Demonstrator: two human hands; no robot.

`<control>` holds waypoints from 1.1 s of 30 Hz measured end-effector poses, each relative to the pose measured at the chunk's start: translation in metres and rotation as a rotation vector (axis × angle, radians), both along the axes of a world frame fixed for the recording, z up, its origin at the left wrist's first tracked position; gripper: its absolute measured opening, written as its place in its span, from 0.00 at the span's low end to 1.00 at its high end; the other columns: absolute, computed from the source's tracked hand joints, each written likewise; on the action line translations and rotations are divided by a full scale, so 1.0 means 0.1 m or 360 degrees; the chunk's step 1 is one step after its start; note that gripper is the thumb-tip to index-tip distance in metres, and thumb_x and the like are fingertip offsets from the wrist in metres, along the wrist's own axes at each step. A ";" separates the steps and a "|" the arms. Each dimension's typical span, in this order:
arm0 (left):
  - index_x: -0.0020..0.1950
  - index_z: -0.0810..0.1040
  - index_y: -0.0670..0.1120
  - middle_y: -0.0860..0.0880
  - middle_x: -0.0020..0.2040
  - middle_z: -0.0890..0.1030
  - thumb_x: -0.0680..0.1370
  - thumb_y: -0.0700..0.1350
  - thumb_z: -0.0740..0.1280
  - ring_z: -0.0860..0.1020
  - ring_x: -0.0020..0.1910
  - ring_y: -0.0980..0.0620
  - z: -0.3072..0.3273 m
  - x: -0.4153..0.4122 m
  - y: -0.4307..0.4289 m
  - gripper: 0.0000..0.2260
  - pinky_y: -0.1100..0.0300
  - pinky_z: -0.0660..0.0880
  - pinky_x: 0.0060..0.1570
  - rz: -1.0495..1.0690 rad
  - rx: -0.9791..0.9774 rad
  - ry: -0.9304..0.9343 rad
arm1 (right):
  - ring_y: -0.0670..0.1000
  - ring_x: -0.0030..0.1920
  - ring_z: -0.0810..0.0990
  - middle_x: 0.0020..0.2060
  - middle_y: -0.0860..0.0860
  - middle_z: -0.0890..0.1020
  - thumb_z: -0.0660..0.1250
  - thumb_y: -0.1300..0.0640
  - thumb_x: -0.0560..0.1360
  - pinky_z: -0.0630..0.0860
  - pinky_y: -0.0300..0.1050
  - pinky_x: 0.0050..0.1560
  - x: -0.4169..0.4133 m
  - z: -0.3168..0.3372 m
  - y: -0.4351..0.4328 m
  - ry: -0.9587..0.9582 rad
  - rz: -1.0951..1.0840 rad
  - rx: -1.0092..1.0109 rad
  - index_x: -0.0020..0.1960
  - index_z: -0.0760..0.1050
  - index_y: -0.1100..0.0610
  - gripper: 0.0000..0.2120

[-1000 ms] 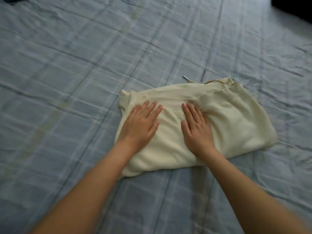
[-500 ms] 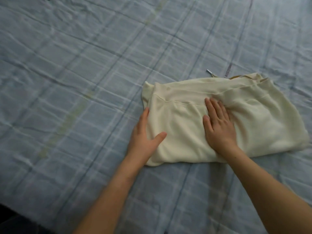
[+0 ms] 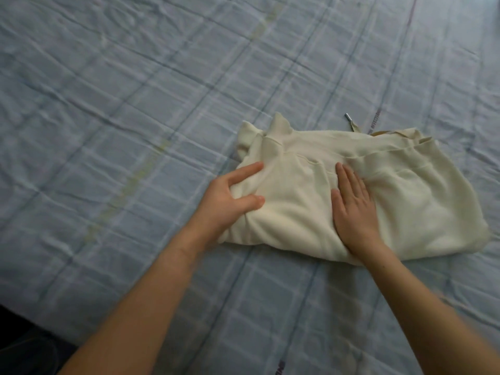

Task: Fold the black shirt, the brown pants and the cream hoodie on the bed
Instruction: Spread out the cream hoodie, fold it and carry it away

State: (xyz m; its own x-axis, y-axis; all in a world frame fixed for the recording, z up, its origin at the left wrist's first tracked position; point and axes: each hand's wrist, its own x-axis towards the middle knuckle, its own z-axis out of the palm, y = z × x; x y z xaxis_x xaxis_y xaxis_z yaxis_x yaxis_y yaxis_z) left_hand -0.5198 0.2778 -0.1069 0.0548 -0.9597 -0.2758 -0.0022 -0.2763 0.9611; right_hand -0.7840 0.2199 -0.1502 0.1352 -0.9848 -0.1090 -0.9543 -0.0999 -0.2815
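The cream hoodie (image 3: 411,201) lies folded into a compact bundle on the bed, right of centre. My left hand (image 3: 230,201) pinches the bundle's left edge between thumb and fingers, and that edge is lifted and bunched. My right hand (image 3: 354,209) lies flat, palm down, on the middle of the hoodie. A drawstring with a metal tip (image 3: 349,119) pokes out from the hoodie's far edge. The black shirt and the brown pants are not in view.
The bed is covered by a light blue checked sheet (image 3: 135,104), wrinkled all over. Its near edge runs along the lower left, with dark floor (image 3: 24,345) beyond it.
My left hand slid from flat on top of the hoodie to its left edge and closed on the fabric, raising that edge. My right hand stayed pressed on the middle.
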 end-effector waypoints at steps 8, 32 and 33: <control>0.71 0.62 0.67 0.65 0.69 0.70 0.69 0.36 0.75 0.75 0.64 0.60 0.46 1.14 0.39 0.41 0.66 0.71 0.62 -0.0038 -0.0083 -0.0416 | 0.52 0.79 0.53 0.79 0.48 0.55 0.41 0.45 0.78 0.48 0.54 0.78 1.32 0.02 0.72 -0.0079 -0.0112 0.0074 0.80 0.52 0.51 0.31; 0.70 0.69 0.57 0.63 0.67 0.73 0.68 0.43 0.72 0.71 0.67 0.64 0.88 -0.32 -0.06 0.32 0.68 0.68 0.65 -0.0232 -0.0242 -0.0107 | 0.57 0.79 0.50 0.79 0.47 0.56 0.39 0.34 0.74 0.52 0.64 0.74 -0.78 0.09 0.48 0.0013 -0.0195 0.0173 0.78 0.52 0.39 0.34; 0.71 0.68 0.57 0.62 0.68 0.72 0.67 0.43 0.72 0.69 0.68 0.65 0.81 -0.51 -0.10 0.33 0.68 0.66 0.67 -0.0271 -0.0226 -0.0134 | 0.57 0.79 0.49 0.79 0.47 0.55 0.38 0.34 0.74 0.52 0.63 0.74 -0.76 0.01 0.48 0.0010 -0.0172 0.0184 0.78 0.51 0.39 0.34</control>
